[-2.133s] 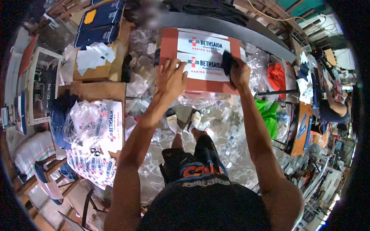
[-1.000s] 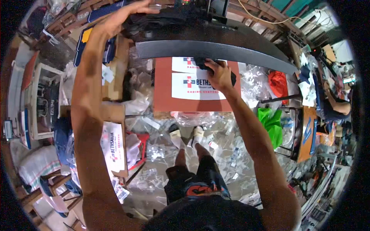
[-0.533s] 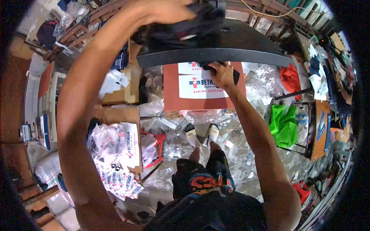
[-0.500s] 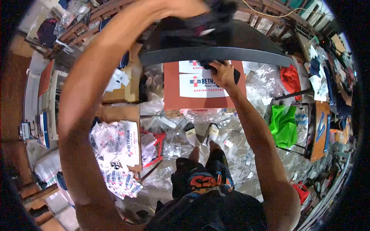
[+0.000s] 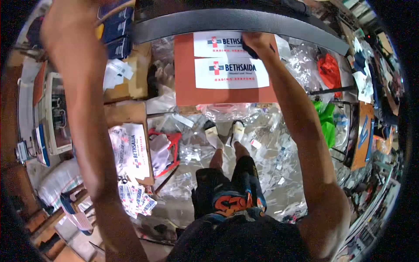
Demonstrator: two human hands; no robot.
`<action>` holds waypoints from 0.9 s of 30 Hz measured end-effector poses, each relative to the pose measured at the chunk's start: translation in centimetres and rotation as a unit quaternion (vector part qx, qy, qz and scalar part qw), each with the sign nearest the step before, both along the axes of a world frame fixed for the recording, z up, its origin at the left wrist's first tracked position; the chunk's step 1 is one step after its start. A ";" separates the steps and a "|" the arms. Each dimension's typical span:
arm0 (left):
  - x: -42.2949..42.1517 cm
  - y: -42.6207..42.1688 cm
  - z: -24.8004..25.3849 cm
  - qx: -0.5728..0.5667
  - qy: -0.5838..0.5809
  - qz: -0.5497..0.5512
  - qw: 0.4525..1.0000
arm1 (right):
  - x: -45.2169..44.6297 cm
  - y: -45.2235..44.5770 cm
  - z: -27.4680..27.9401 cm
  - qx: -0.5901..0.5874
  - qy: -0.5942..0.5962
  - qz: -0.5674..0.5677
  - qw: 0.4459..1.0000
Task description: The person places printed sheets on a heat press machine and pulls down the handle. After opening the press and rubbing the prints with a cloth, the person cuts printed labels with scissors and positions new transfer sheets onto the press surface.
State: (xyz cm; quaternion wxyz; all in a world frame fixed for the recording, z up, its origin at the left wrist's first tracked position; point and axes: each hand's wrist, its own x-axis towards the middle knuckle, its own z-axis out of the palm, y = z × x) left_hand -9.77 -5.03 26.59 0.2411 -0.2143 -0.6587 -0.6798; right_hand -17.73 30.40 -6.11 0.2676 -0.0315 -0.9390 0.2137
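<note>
My right hand (image 5: 260, 45) is closed around something black (image 5: 252, 47) just under a long dark grey bar (image 5: 227, 21). It rests over the right side of two white printed sheets, and its fingers are partly hidden. The nearer sheet (image 5: 233, 81) shows a red and blue cross with "BETHSAIDA" lettering; the farther sheet (image 5: 205, 51) is partly covered. Both lie on a reddish-brown board (image 5: 185, 83). Up at the top left, my left hand (image 5: 70, 15) is blurred and cut by the frame edge, its fingers unseen, beside folded navy fabric (image 5: 118, 32).
Printed bags and labels (image 5: 135, 198) lie on a cardboard box at left, beside a red stool (image 5: 174, 150). Clear plastic scraps (image 5: 270, 174) litter the floor around my feet. Green plastic (image 5: 325, 126) and red plastic (image 5: 329, 72) are at right.
My left hand has swung from above the bar to the far left, and the dark blurred thing near it is out of sight. My right hand stays at the sheets. The view has shifted.
</note>
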 end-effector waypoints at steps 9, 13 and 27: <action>17.3 -10.1 -28.5 -0.105 -0.274 0.245 0.924 | -0.6 -0.5 1.8 0.186 -0.073 -0.005 0.980; 26.2 -8.0 -32.6 0.066 -0.453 0.219 0.862 | -1.9 -4.9 1.5 0.237 -0.131 0.006 0.963; 38.8 -10.2 -37.5 -0.001 -0.515 0.166 0.841 | 1.0 -3.9 7.6 0.103 -0.258 0.073 0.958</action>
